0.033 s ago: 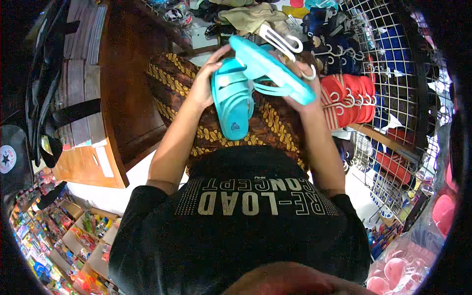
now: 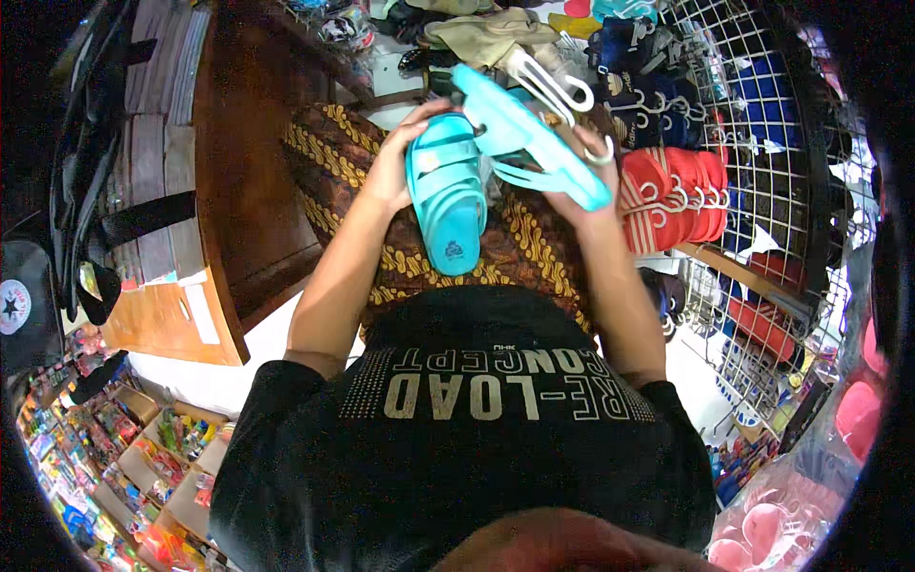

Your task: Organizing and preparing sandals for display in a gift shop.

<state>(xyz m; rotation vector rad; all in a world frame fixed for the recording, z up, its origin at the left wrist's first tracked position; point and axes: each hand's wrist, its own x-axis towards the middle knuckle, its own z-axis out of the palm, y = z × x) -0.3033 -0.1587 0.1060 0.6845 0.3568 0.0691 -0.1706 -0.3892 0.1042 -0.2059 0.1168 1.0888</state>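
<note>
Two turquoise strap sandals are up in front of me, above the brown and yellow patterned cloth over my lap (image 2: 534,238). My left hand (image 2: 389,170) is closed on the outer edge of the left sandal (image 2: 452,234), whose straps and footbed face me. The right sandal (image 2: 538,138) is tilted on its side, its thick sole edge showing. My right hand (image 2: 593,195) grips it from behind and beneath; some of those fingers are hidden. White plastic hangers (image 2: 551,86) with hooks show just beyond the right sandal, one hook curling by my right fingers.
Red sandals on white hooks (image 2: 667,195) stand right of my right hand, before a white wire rack (image 2: 753,86). A wooden cabinet (image 2: 243,172) rises at left. Dark footwear and a khaki cloth (image 2: 491,33) lie at the far side. Bagged pink items (image 2: 762,534) sit lower right.
The right sandal has tipped a little more onto its edge and moved slightly down. The left sandal has turned slightly, its straps showing more fully. Both hands keep their hold.
</note>
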